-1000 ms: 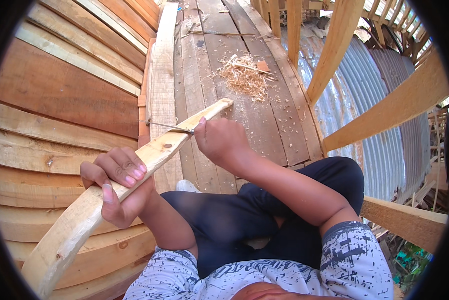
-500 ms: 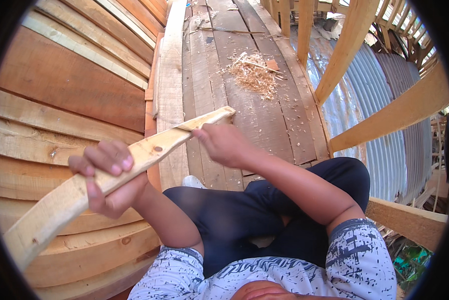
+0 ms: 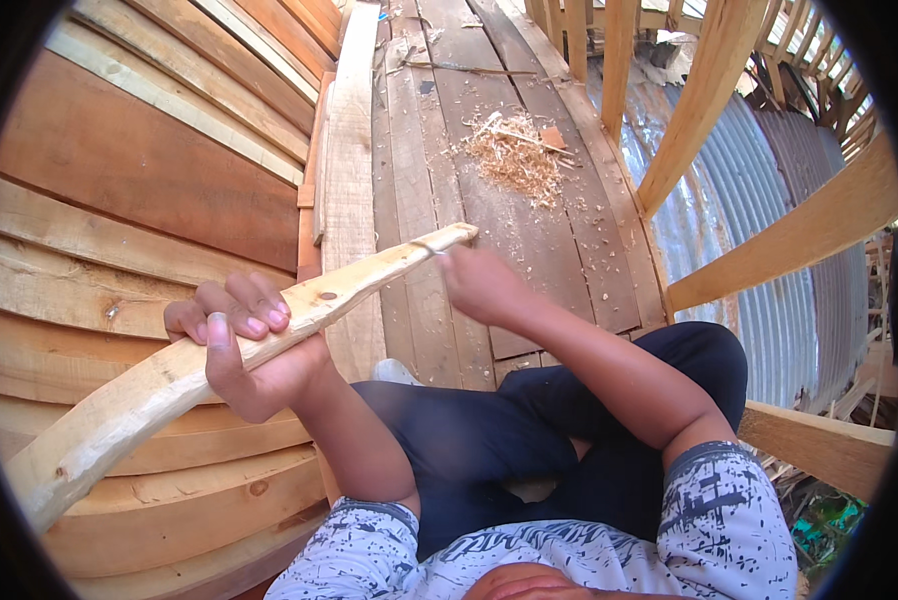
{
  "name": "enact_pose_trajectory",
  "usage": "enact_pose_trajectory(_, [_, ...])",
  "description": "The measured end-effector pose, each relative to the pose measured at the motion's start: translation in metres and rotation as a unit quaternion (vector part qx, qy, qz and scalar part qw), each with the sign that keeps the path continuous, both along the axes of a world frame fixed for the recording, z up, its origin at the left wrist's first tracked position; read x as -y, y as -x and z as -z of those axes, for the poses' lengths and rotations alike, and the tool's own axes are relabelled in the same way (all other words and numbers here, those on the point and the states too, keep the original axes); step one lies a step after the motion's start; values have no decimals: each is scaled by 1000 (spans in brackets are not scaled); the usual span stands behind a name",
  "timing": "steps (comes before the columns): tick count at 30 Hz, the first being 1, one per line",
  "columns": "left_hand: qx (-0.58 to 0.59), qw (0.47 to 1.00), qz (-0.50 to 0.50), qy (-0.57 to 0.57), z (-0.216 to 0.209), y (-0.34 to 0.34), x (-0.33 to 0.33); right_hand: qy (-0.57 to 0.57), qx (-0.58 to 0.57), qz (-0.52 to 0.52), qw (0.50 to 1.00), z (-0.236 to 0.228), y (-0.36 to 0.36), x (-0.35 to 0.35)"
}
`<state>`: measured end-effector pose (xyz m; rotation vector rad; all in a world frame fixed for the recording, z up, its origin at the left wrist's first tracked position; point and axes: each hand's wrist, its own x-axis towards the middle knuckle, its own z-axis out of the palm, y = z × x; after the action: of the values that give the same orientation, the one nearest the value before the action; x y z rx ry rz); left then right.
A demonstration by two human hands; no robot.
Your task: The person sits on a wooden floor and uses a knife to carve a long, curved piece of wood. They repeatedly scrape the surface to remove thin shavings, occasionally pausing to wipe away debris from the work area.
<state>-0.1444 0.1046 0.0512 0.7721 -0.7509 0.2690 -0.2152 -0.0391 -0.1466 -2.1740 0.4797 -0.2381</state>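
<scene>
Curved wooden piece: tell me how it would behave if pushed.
The curved wooden piece is probably stiff, looking thick in the left hand. Its bend might make it rock; its rough-cut edge could give some grip.

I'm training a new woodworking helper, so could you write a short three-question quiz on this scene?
1. Multiple choice: what does the left hand grip?
A) a corrugated metal sheet
B) a curved timber piece
C) an upright post
2. True or false: a pile of wood shavings lies on the floorboards.
3. Fill in, broad or tapered: the right hand is at the ____ end of the curved timber piece.

Key: 1 B; 2 true; 3 tapered.
</scene>
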Motion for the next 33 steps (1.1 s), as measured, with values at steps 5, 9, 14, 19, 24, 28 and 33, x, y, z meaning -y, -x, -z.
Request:
enact_pose_trajectory(5, [1, 999, 40, -31, 0, -1, -3, -49, 1, -4, 999, -15, 9, 12])
enact_pose_trajectory(9, [53, 990, 129, -33, 5, -17, -16, -36, 39, -10, 999, -24, 1, -7])
enact_pose_trajectory(14, [58, 987, 150, -19, 4, -13, -11, -12, 50, 27, 998, -15, 5, 2])
enact_pose_trajectory(19, [61, 988, 144, -9, 9, -14, -16, -30, -26, -6, 999, -48, 9, -8])
enact_pose_trajectory(24, [47, 989, 137, -8, 5, -9, -7, -40, 3, 64, 997, 1, 2, 13])
enact_pose_trajectory(28, [46, 994, 98, -6, 8, -11, -12, -25, 11, 9, 1000, -50, 7, -18])
enact_pose_trajectory(33, [-11, 999, 29, -16, 2, 2, -2, -59, -2, 23, 998, -12, 8, 6])
